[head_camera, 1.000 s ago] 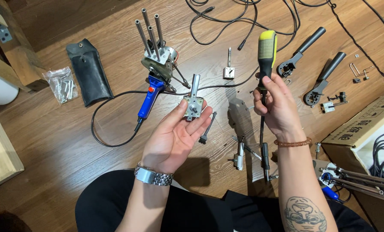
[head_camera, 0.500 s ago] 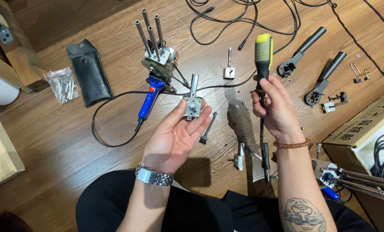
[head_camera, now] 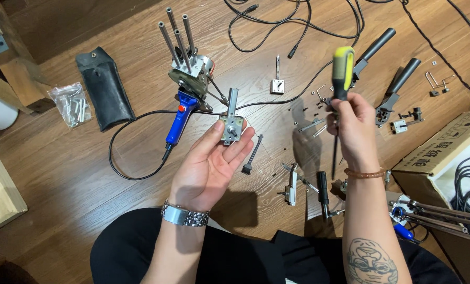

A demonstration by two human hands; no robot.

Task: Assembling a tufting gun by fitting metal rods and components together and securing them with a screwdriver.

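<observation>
Resting on the open left hand [head_camera: 211, 163], a small metal motor part [head_camera: 231, 126] lay across the fingertips, cradled rather than clamped. The right hand [head_camera: 353, 134] held a yellow-handled screwdriver [head_camera: 341, 79] in a closed grip, shaft pointing down. Steadying the part with the thumb seemed wise before bringing the tip in. Loose screws [head_camera: 311, 108] lay on the wooden floor [head_camera: 87, 173] nearby.
</observation>
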